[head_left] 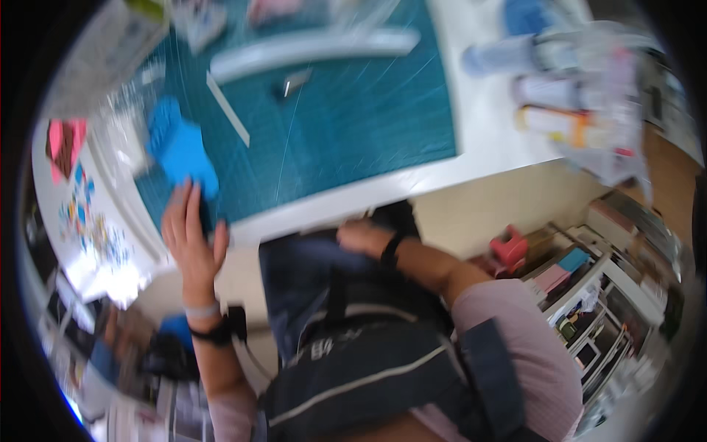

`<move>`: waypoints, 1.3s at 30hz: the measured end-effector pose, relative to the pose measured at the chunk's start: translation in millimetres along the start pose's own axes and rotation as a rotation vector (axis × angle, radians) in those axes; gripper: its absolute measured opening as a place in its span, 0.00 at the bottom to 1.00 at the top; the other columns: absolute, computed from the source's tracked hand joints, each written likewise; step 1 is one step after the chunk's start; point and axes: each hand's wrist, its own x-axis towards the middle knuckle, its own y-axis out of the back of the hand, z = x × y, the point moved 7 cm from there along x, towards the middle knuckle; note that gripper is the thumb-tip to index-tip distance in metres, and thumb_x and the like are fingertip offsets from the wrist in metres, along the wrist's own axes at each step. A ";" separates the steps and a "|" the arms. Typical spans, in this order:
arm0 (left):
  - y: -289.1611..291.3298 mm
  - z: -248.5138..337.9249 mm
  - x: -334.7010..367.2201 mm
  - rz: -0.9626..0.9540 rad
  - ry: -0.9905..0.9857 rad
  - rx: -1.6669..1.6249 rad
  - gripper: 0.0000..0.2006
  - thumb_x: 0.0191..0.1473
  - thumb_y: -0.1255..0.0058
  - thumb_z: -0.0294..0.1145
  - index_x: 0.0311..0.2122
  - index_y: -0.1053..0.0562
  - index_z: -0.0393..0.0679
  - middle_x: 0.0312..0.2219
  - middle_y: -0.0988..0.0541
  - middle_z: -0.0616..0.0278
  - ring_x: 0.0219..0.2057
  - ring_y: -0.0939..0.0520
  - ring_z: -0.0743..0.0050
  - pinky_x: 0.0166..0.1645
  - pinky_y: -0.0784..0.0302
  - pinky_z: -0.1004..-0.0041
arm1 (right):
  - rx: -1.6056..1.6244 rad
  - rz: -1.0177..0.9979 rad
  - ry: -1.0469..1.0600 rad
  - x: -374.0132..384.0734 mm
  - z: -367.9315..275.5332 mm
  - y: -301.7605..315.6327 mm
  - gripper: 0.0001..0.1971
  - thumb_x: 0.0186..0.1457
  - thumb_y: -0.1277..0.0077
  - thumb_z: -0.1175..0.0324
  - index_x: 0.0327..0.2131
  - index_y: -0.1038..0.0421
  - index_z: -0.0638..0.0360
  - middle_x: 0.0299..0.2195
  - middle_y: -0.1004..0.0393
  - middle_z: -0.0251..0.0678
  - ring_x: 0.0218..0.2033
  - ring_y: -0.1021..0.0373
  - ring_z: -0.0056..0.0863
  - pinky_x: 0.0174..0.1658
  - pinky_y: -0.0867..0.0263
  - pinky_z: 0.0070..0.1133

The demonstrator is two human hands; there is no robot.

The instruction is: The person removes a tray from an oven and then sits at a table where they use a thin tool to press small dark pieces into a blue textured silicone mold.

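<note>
My left hand [190, 230] lies at the near left edge of a green cutting mat [346, 125], fingers stretched out. Its fingertips touch or nearly touch the lower end of a flat bright blue piece [184, 151] with a bunched, ruffled far end; its material is unclear. My right hand [361, 236] is below the table's front edge, over my lap, and blurred; its fingers are partly hidden. On the mat lie a narrow white strip [228, 110], a wide curved white strip [317, 53] and a small dark object with a shiny metal part [296, 84].
Clear plastic packaging [129, 132] lies left of the blue piece. Small colourful bits [96, 228] and a pink and brown piece [66, 147] are at the far left. Bottles and plastic bags [567, 96] crowd the right side of the white table [486, 166]. Shelves [589, 324] stand lower right.
</note>
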 end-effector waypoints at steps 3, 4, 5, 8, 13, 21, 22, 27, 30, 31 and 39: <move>-11.5 11.8 18.4 -0.033 -0.024 0.067 0.25 0.53 0.52 0.39 0.54 0.31 0.38 0.55 0.31 0.50 0.56 0.32 0.50 0.60 0.42 0.59 | -0.235 0.446 -0.020 30.1 84.5 -38.7 0.11 0.52 0.55 0.64 0.29 0.23 0.57 0.31 0.23 0.43 0.35 0.26 0.44 0.40 0.31 0.36; -5.7 4.2 12.2 -0.052 -0.011 0.084 0.25 0.53 0.52 0.39 0.54 0.31 0.38 0.55 0.32 0.49 0.56 0.32 0.50 0.60 0.42 0.59 | -0.158 0.330 -0.034 43.6 73.4 -45.5 0.11 0.52 0.55 0.65 0.29 0.23 0.57 0.31 0.23 0.44 0.35 0.26 0.44 0.41 0.31 0.36; 0.1 0.9 9.1 -0.053 -0.005 0.090 0.25 0.53 0.53 0.40 0.54 0.31 0.37 0.55 0.32 0.48 0.56 0.33 0.49 0.60 0.42 0.59 | -0.116 0.251 -0.050 50.3 65.5 -49.8 0.11 0.52 0.55 0.65 0.29 0.23 0.58 0.32 0.23 0.44 0.35 0.26 0.44 0.41 0.31 0.36; -7.9 0.6 3.5 -0.082 -0.006 0.107 0.25 0.54 0.55 0.38 0.55 0.33 0.35 0.56 0.34 0.45 0.57 0.34 0.48 0.61 0.42 0.58 | -0.061 0.194 -0.077 46.7 62.3 -72.5 0.11 0.52 0.56 0.66 0.30 0.23 0.58 0.32 0.23 0.45 0.36 0.27 0.44 0.41 0.31 0.36; -5.2 -2.8 -1.1 -0.110 0.022 0.114 0.26 0.51 0.55 0.38 0.53 0.32 0.33 0.55 0.34 0.42 0.56 0.34 0.46 0.61 0.41 0.56 | -0.027 0.170 -0.052 57.1 41.6 -97.8 0.11 0.52 0.57 0.68 0.31 0.23 0.59 0.33 0.23 0.46 0.37 0.27 0.44 0.42 0.31 0.35; -7.2 6.0 1.5 -0.101 0.009 0.126 0.25 0.49 0.53 0.44 0.49 0.30 0.37 0.51 0.30 0.43 0.51 0.30 0.41 0.56 0.38 0.52 | -0.045 0.115 -0.053 71.7 57.9 -82.8 0.11 0.53 0.58 0.70 0.32 0.24 0.60 0.35 0.24 0.47 0.39 0.27 0.44 0.44 0.31 0.35; -6.5 6.7 3.3 -0.098 0.003 0.122 0.25 0.48 0.52 0.45 0.49 0.29 0.37 0.50 0.30 0.43 0.50 0.29 0.42 0.55 0.37 0.52 | -0.051 0.113 -0.054 71.5 61.7 -78.4 0.11 0.53 0.58 0.71 0.32 0.24 0.60 0.35 0.24 0.47 0.39 0.27 0.44 0.44 0.31 0.35; -1.8 7.0 8.2 -0.097 0.001 0.119 0.25 0.49 0.50 0.46 0.48 0.29 0.39 0.50 0.29 0.47 0.49 0.28 0.45 0.53 0.36 0.54 | -0.073 0.101 -0.046 45.1 72.2 -48.1 0.11 0.53 0.59 0.72 0.33 0.24 0.60 0.37 0.24 0.48 0.40 0.27 0.44 0.45 0.31 0.34; -1.1 7.0 5.4 -0.093 0.013 0.120 0.25 0.47 0.49 0.46 0.48 0.28 0.41 0.50 0.28 0.50 0.50 0.28 0.49 0.53 0.36 0.56 | -0.089 0.102 -0.049 14.6 79.4 -24.0 0.12 0.53 0.59 0.73 0.34 0.24 0.61 0.37 0.24 0.49 0.41 0.27 0.44 0.45 0.31 0.34; 0.5 5.9 2.8 -0.095 0.019 0.123 0.25 0.47 0.48 0.46 0.48 0.27 0.42 0.50 0.28 0.51 0.50 0.28 0.50 0.54 0.36 0.57 | -0.095 0.102 -0.044 4.3 79.9 -16.2 0.12 0.53 0.60 0.74 0.34 0.24 0.61 0.38 0.25 0.49 0.41 0.27 0.44 0.46 0.31 0.34; 14.9 2.6 12.0 -0.044 0.015 0.050 0.27 0.41 0.45 0.43 0.50 0.27 0.46 0.52 0.28 0.56 0.52 0.29 0.53 0.56 0.38 0.58 | -0.144 0.195 -0.059 -85.5 77.2 59.9 0.13 0.54 0.61 0.76 0.36 0.24 0.62 0.39 0.25 0.51 0.42 0.27 0.44 0.47 0.31 0.33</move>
